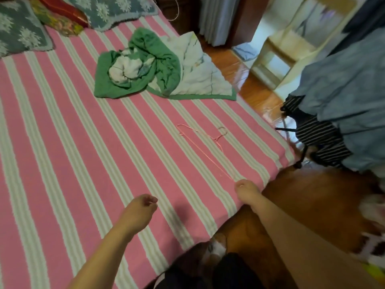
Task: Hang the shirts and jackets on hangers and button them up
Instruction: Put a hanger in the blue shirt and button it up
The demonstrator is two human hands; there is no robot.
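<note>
Pink-and-pale striped bedspread (62,142) is the landmark. Over its near edge the left hand (139,209) hovers, fingers loosely curled, gripping nothing. Farther back on the bedspread lies a crumpled green-and-white blanket (158,67). Nearer, toward the bedspread's right edge, a thin pink wire hanger (200,149) lies flat, and the right hand (246,189) pinches its near tip. Beyond the bedspread's right edge hang a striped garment (320,134) and a blue shirt (350,97).
</note>
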